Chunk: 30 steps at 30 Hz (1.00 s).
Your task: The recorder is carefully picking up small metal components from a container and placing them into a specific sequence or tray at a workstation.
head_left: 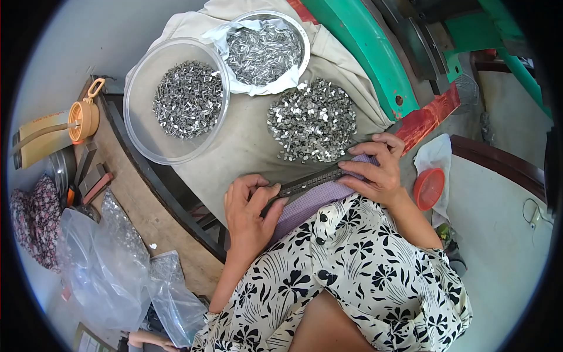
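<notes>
A long, narrow dark metal strip (pixel 311 183) with a row of small slots or pieces along it lies slantwise in front of my body. My left hand (pixel 249 208) pinches its left end between thumb and fingers. At the other end my right hand (pixel 378 170) grips it, thumb below and fingers above. Purple checked cloth (pixel 316 202) shows under the strip. Just beyond it is a heap of small shiny metal pieces (pixel 311 120) on a beige cloth (pixel 246 129). Farther left, a clear plastic bowl (pixel 138 132) holds small metal parts; a lined metal bowl (pixel 305 47) holds thin metal pins.
A green machine frame (pixel 363 53) and a red wooden edge (pixel 431 117) border the right. A red bowl (pixel 429 189) stands lower down. On the left wooden table (pixel 135 205) are an orange container (pixel 84 120) and clear plastic bags (pixel 105 270). Another person's arm (pixel 152 339) shows at lower left.
</notes>
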Available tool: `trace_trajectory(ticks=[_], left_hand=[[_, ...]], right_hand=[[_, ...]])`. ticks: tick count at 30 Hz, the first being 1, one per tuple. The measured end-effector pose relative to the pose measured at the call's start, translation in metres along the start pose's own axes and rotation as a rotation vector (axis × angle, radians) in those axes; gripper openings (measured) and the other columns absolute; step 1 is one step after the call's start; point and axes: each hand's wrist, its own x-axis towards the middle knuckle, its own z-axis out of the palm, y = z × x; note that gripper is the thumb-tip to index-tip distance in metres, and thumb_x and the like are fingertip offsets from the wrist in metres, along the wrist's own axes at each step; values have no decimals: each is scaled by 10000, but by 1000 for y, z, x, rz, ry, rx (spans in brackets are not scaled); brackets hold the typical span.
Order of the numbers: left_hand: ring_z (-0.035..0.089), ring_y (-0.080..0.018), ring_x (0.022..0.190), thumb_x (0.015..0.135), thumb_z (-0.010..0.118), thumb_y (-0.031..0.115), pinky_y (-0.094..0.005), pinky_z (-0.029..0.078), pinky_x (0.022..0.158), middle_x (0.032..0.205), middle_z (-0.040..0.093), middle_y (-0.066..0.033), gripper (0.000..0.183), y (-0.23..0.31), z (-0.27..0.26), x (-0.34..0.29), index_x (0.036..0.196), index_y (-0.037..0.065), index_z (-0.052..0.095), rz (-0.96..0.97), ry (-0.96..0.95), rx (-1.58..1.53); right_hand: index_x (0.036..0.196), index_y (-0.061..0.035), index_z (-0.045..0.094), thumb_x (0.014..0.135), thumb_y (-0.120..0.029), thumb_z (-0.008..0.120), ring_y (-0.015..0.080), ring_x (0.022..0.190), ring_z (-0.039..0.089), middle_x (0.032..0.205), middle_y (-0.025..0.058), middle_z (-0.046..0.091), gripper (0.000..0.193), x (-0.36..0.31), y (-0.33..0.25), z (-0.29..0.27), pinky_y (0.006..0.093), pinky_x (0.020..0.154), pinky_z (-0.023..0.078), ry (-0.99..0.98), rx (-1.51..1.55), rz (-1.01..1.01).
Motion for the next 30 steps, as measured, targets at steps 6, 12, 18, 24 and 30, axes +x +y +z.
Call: trace_trajectory(ticks=[6,12,18,24,30], left_hand=[[582,-256,924,679,805,-19,-329,459,823,1036,583,-110,319,0,0,2,972,48,697,10,-1,7],[551,-243,876,686,814,70,-372,425,803,1067,600,-67,340,-3,0,-1,1009,81,706,30,11,-7],[581,-290,969,684,817,53,-387,459,833,1120,600,-105,317,7,-15,-1,966,39,674,44,-90,100],[577,-270,983,705,809,88,-391,441,835,1146,592,-81,312,9,-18,-1,983,50,673,36,-111,78],[627,-260,813,715,771,83,-348,474,709,957,659,-51,347,30,-22,9,1057,88,718,278,33,-53]], right_hand=[[928,-164,790,642,-329,856,281,1075,488,1050,33,669,337,2,3,-1,428,971,347,-17,20,0],[928,-178,791,647,-321,850,282,1082,488,1063,30,665,320,5,0,-4,429,979,343,-42,-6,2],[926,-146,771,667,-293,847,310,1086,518,1089,37,656,308,26,-12,-19,443,946,406,-240,84,29],[900,-87,753,717,-130,814,237,808,646,921,57,662,198,94,-7,-27,351,697,492,-68,160,-51],[945,-66,734,825,-129,720,328,814,655,893,116,674,137,178,11,3,412,721,514,-104,71,-140]])
